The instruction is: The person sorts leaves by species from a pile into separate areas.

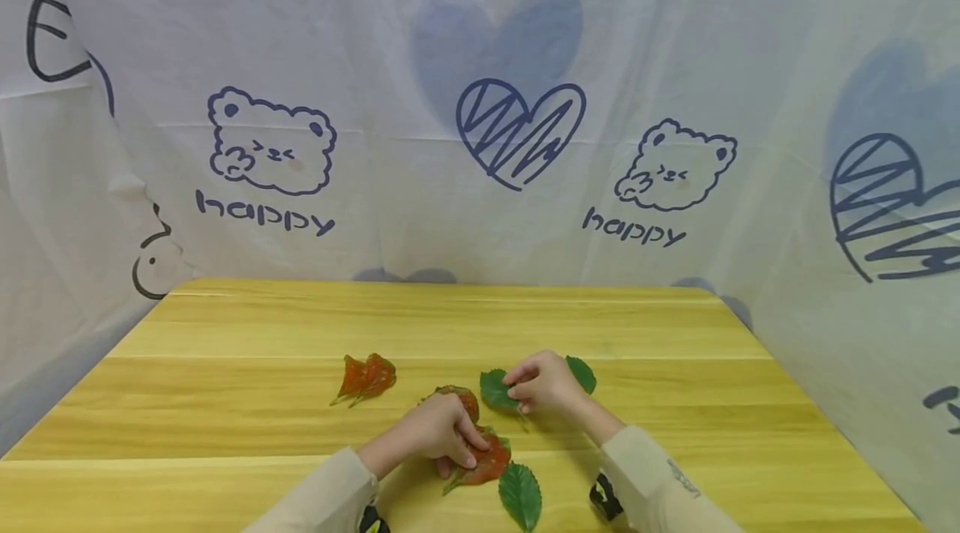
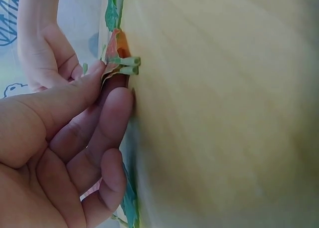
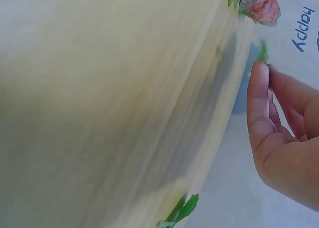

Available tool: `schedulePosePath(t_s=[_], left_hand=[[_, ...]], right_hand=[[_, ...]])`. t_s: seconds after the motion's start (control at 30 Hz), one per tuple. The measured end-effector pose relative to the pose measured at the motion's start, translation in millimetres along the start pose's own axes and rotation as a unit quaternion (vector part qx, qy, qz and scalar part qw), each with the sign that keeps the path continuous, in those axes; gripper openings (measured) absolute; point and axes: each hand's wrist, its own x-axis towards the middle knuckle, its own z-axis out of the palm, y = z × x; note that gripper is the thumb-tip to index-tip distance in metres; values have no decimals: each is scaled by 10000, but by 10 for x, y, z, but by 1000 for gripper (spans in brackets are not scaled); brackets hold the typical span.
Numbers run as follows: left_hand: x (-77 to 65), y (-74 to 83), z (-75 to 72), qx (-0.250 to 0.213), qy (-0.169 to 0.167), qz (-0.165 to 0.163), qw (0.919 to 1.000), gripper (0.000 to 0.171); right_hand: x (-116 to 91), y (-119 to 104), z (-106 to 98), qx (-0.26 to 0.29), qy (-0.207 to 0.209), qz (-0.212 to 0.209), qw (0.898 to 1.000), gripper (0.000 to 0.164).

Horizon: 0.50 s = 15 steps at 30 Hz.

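Note:
My left hand (image 1: 438,433) pinches red leaves (image 1: 491,462) low over the table. In the left wrist view two green stem ends (image 2: 130,66) stick out past the thumb. Just behind that hand lies another red leaf (image 1: 461,401), partly covered by it. My right hand (image 1: 551,387) pinches the edge of a toothed green leaf (image 1: 495,390) between thumb and fingers; only a green tip (image 3: 263,52) of it shows in the right wrist view. To the right of this hand is a second green leaf (image 1: 581,373), partly hidden. A third green leaf (image 1: 520,495) lies near the front.
A pair of overlapping red leaves (image 1: 367,379) rests on the left part of the wooden table (image 1: 225,400). Behind and beside the table hangs a white cloth (image 1: 405,183) printed with hearts, bears and the word happy.

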Motion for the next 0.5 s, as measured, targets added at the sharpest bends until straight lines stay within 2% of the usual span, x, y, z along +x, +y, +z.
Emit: schedulePosePath(t_s=[0.17,0.5], left_hand=[[-3,7,-8,7,-23,-28,10000,17],[-4,9,-10,1,-3,-107,9999,17]], right_hand=[[-51,16,-73,73,202,116,9997,18],[-114,129,-292,249,489,180,9983,17]])
